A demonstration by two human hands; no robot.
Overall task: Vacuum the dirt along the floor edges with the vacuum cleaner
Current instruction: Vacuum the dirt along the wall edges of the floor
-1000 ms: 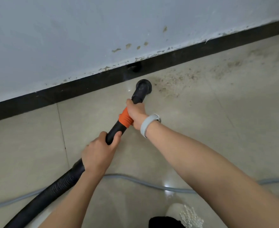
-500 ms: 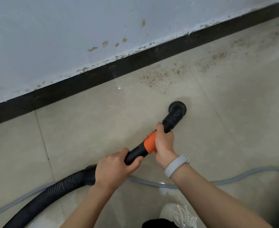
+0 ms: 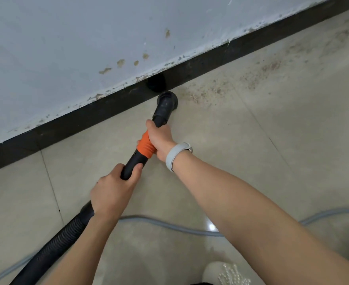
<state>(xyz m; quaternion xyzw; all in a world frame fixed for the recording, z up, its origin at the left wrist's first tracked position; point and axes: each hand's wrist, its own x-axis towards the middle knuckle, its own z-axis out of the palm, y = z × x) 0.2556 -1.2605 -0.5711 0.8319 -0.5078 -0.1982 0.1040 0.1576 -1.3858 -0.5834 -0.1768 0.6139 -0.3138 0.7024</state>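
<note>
We held the hose (image 3: 140,153) with both hands, left hand (image 3: 111,192) and right hand (image 3: 161,138) wrapped around it, to steer the nozzle (image 3: 166,103) along the skirting (image 3: 87,122).

Two hands (image 3: 111,192) (image 3: 161,138), one vacuum hose (image 3: 52,245), one grey cable (image 3: 169,225), one wristband (image 3: 175,155), one shoe (image 3: 225,272).
</note>
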